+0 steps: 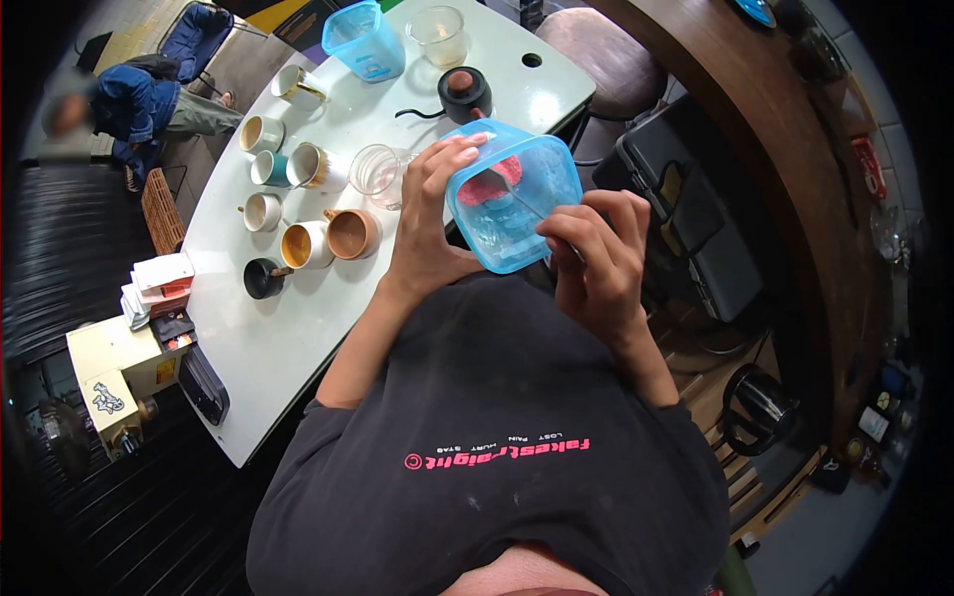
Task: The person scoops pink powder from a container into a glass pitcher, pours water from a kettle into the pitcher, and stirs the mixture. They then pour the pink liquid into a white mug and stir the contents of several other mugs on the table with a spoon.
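Observation:
A blue translucent container (517,214) is tilted towards me above the table's near edge, its open mouth facing me. My left hand (434,204) is wrapped round its left side, thumb below and fingers on top. Inside the container lies something pink (490,182). My right hand (601,253) is at the container's right rim, fingers pinched on a thin stick-like handle (525,205) that reaches inside towards the pink thing. Just left of my left hand stands a clear glass (376,175). Behind the container is a black kettle (465,94) with a thin spout.
Several cups (306,244) stand on the white table (248,348). A second blue container (364,45) and a clear plastic cup (437,38) are at its far end. A person (139,104) is at the upper left. A black case (686,214) stands to the right.

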